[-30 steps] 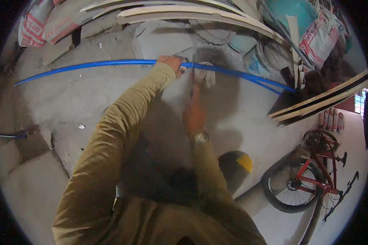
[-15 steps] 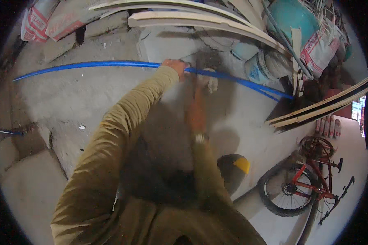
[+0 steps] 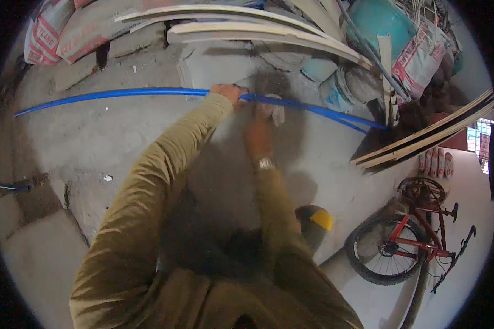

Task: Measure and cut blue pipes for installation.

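A long blue pipe (image 3: 126, 92) lies crosswise in front of me. Its right part shows two blue lengths that spread apart. My left hand (image 3: 228, 93) is closed around it near its middle. Just right of that and nearer to me is my right hand (image 3: 258, 137), blurred by motion, with a light band at the wrist. Its fingers look curled around something smeared, which I cannot make out, close against the pipe. Beside it, under the pipe, sits a small pale lump (image 3: 278, 115).
Long pale strips (image 3: 269, 32) lie beyond the pipe, with printed sacks (image 3: 101, 27) at far left. A teal tub (image 3: 380, 27) and a bucket (image 3: 335, 93) stand far right. A red bicycle (image 3: 417, 241) is at right. A dark, yellow-tipped shoe (image 3: 319, 218) shows below my right forearm.
My right hand has drawn slightly toward the left, and the dark thin strip seen above it across the pipe is now smeared. My left hand keeps its hold. The whole view has shifted a little.
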`<action>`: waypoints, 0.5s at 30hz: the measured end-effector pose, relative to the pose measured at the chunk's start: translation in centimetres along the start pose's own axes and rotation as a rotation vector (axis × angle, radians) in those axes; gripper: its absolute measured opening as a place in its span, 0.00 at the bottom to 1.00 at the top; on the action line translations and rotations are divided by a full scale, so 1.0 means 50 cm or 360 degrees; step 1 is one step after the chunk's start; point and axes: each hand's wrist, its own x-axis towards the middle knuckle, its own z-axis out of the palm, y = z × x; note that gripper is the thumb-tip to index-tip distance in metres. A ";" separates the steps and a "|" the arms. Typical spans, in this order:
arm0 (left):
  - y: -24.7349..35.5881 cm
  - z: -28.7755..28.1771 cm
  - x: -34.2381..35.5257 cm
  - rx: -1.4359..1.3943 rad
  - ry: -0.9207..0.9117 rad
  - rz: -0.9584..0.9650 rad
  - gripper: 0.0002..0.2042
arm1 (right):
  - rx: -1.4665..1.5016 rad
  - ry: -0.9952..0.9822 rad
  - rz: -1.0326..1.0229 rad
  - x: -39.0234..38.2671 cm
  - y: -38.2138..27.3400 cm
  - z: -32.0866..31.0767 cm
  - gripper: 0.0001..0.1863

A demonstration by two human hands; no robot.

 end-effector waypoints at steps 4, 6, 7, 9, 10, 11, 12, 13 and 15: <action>-0.031 0.025 -0.019 -0.0010 0.0043 -0.0001 0.17 | 0.0302 0.0146 -0.0362 -0.101 0.021 0.017 0.34; -0.015 0.000 -0.017 -0.0067 0.0014 -0.0075 0.15 | 0.0020 -0.0251 0.0156 -0.026 -0.037 -0.018 0.35; -0.003 -0.013 -0.010 -0.0068 0.0029 -0.0054 0.15 | 0.0018 -0.0225 0.0157 0.004 -0.007 0.003 0.35; 0.013 -0.028 -0.008 -0.0014 -0.0089 -0.0041 0.15 | -0.0328 0.0341 -0.0623 0.040 0.051 0.051 0.36; 0.010 -0.023 -0.010 -0.0023 -0.0086 -0.0057 0.15 | -0.0333 0.0329 -0.0636 0.028 0.057 0.053 0.36; 0.009 -0.016 -0.011 -0.0016 -0.0108 -0.0071 0.14 | -0.0063 0.0289 -0.0605 0.001 0.073 0.050 0.35; -0.004 -0.009 -0.005 -0.0008 -0.0119 -0.0097 0.14 | 0.0208 0.0246 -0.0585 -0.026 0.061 0.037 0.35; -0.028 0.011 -0.003 -0.0011 -0.0105 -0.0136 0.14 | 0.0212 0.0221 -0.0618 -0.054 0.051 0.032 0.35; -0.059 0.054 0.006 -0.0026 0.0031 -0.0015 0.17 | 0.0245 -0.0020 -0.0391 -0.102 0.043 0.018 0.35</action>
